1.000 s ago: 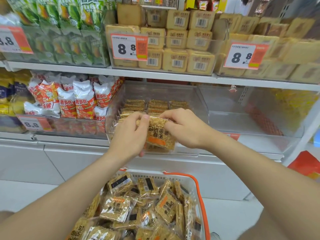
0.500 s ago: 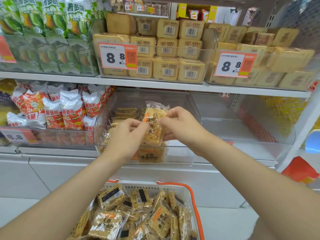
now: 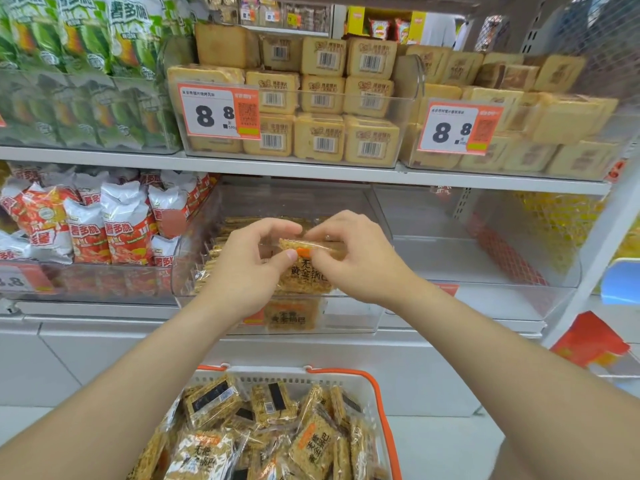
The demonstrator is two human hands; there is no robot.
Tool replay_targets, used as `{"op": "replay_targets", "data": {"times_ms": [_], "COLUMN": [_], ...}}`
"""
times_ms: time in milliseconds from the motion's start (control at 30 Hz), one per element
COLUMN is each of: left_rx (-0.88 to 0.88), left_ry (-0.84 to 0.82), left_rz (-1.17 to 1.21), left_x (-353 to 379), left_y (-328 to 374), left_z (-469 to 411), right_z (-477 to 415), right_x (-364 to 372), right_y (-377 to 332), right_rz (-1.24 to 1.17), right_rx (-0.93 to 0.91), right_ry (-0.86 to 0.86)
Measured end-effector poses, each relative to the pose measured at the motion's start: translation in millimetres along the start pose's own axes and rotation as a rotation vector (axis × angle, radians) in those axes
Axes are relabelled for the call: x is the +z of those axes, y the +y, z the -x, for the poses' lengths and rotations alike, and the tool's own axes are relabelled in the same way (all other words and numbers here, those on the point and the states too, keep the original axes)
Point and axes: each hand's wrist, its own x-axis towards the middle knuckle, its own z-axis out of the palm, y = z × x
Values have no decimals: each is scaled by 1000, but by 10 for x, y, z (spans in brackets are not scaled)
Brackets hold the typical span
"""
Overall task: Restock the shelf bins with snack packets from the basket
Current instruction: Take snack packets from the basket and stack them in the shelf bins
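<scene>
Pinching 1 rice-cracker packet, left hand and right hand, over clear bin; bin part-filled, basket below bin heaped.

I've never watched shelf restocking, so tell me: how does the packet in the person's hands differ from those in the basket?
The held packet is pinched by the left hand and right hand at the clear bin; the basket packets lie loose in the basket. The held packet stands upright, front showing; the basket packets are jumbled, some showing black labels. Both are golden squares in clear wrap.
</scene>
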Motion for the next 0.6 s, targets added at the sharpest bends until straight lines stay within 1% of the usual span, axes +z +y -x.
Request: {"op": "replay_targets", "data": {"times_ms": [33, 100, 167, 200, 267, 300, 367, 500, 600], "left_rx": [23, 37, 18, 1, -20, -18, 22, 103, 130], "left_ry": [9, 45, 58, 42, -27, -72, -170, -342, -412], "left_rz": [5, 25, -6, -74, -287, -396, -581, -781, -895], "left_x": [21, 52, 69, 73, 92, 109, 154, 241, 304], "left_y": [2, -9, -36, -55, -86, -103, -131, -228, -351], "left_z": [-19, -58, -110, -133, -154, -150, -135, -188, -272], "right_z": [-17, -51, -95, -123, -172, -192, -210, -256, -317], "right_x": [24, 49, 30, 8, -43, -57, -53, 22, 109], "right_y": [20, 75, 137, 171, 251, 306, 422, 554, 576], "right_rz": [77, 159, 217, 249, 320, 366, 484, 644, 742], "right_rx": [-36, -61, -57, -40, 5, 20, 7, -57, -98], "right_ry": [-22, -41, 22, 76, 154, 158, 112, 56, 43]}}
